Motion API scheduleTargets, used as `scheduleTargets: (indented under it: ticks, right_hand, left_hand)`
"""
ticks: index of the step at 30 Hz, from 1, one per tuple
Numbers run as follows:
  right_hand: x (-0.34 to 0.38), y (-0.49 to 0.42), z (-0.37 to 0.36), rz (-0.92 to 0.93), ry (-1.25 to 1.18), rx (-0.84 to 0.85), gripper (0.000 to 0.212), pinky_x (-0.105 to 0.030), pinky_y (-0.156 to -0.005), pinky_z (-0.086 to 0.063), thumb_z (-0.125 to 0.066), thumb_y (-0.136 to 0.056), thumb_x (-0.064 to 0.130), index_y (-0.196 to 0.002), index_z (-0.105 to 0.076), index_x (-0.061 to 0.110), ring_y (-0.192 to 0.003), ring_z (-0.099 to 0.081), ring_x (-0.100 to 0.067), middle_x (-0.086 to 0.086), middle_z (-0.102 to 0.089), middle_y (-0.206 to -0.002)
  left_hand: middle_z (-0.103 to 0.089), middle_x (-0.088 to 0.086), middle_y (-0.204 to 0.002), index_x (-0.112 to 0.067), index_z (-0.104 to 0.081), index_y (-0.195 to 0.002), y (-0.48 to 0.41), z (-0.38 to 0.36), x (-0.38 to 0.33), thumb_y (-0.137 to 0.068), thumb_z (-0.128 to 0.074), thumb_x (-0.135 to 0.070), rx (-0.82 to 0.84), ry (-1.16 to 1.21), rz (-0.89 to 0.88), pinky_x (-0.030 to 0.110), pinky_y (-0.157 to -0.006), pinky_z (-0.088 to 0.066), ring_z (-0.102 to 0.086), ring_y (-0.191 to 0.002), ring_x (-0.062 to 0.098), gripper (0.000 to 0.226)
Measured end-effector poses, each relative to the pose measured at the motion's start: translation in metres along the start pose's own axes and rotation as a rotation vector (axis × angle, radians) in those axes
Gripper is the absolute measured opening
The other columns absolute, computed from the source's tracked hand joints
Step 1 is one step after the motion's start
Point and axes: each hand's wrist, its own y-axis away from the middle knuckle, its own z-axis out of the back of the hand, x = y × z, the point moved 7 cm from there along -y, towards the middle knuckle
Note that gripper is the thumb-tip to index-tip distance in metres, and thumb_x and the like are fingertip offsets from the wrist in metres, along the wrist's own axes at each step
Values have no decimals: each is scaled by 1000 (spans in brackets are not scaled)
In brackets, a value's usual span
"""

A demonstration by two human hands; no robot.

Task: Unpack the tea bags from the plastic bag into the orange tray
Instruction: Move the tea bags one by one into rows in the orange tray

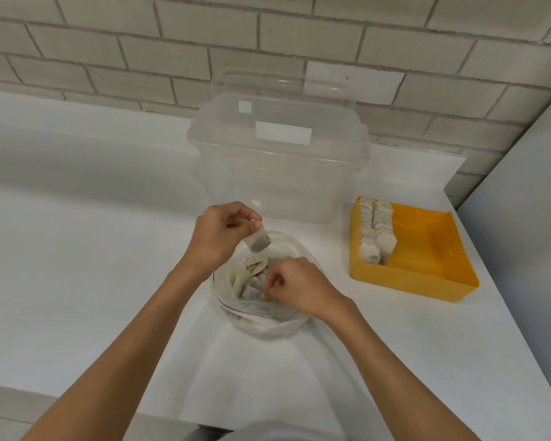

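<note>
A clear plastic bag [269,326] lies open on the white counter, with several tea bags [247,275] inside. My left hand [218,232] pinches one tea bag [259,242] by its top edge just above the bag's mouth. My right hand [295,286] is at the bag's near rim, its fingers curled and pinching at the plastic or a tea bag; which one is hidden. The orange tray [433,249] sits to the right, with two rows of upright tea bags [376,230] along its left side.
A large clear plastic container [280,160] with a lid stands behind the bag, close to the tiled wall. A grey panel [522,218] rises at the counter's right end. The counter's front edge runs just below my forearms.
</note>
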Motion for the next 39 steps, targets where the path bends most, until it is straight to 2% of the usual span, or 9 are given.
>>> scheduleTargets:
  ticks: [3,6,8,15,21,24,31,35,39]
  right_hand:
    - [7,1,-11,-19,236,66,19,-38,-82,-42,-62,-82,30,-83,-68,12,-90,-57,-24,-1,-68,-88]
    - [11,3,-13,-7,259,113,18,-44,-90,-40,-60,-85,27,-76,-60,12,-94,-54,-28,-4,-64,-92]
    - [10,3,-13,5,233,125,13,-43,-91,-40,-59,-84,21,-81,-64,9,-95,-57,-27,-4,-67,-94]
    - [3,6,10,-15,-91,69,9,-29,-72,-48,-65,-79,19,-84,-63,12,-79,-60,-14,9,-60,-75]
    - [-17,10,66,-25,-334,-134,10,-16,-58,-46,-58,-86,9,-86,-56,19,-64,-70,-13,-1,-70,-73]
    - [-27,13,102,19,-299,-223,18,-31,-72,-54,-60,-87,5,-84,-61,23,-64,-69,-17,3,-65,-66]
    - [-50,24,162,-35,-126,-254,16,-25,-68,-53,-68,-86,12,-99,-61,17,-59,-68,-12,-1,-70,-81]
    - [-64,28,180,-91,-64,-243,8,-32,-58,-60,-64,-88,9,-93,-62,14,-59,-70,-17,-3,-68,-86]
    - [-88,30,189,-164,29,-215,7,-29,-53,-59,-58,-93,8,-94,-63,12,-57,-70,-17,-6,-66,-87]
  left_hand:
    - [-71,-2,-82,-25,-74,-82,0,-1,0,-83,-73,-25,-3,-17,-22,20,-71,-44,-56,-70,9,2]
    - [-71,-1,-83,-27,-75,-82,0,-2,2,-83,-73,-26,-3,-14,-14,26,-73,-46,-54,-70,13,2]
    - [-71,0,-83,-26,-75,-83,0,-1,1,-83,-73,-25,0,-11,-9,29,-74,-48,-54,-71,14,2]
    - [-67,4,-80,-16,-74,-93,-1,1,-5,-83,-74,-16,27,9,-13,13,-60,-47,-56,-66,10,10]
    - [-69,8,-85,-15,-73,-96,-10,-1,-19,-83,-73,-15,46,24,-46,12,-60,-49,-59,-69,10,13]
    - [-66,10,-87,-11,-72,-99,-16,-8,-33,-81,-75,-12,73,58,-75,15,-64,-53,-61,-72,12,18]
    - [-68,7,-79,-9,-72,-95,-32,-51,-83,-83,-73,-11,197,-28,-229,22,-70,-57,-59,-69,11,13]
    - [-64,-6,-70,-11,-74,-90,-41,-80,-107,-83,-73,-13,248,-74,-313,8,-61,-43,-54,-59,-5,8]
    - [-64,-8,-70,-11,-73,-89,-46,-107,-119,-83,-73,-11,302,-74,-340,4,-60,-39,-54,-58,-8,6]
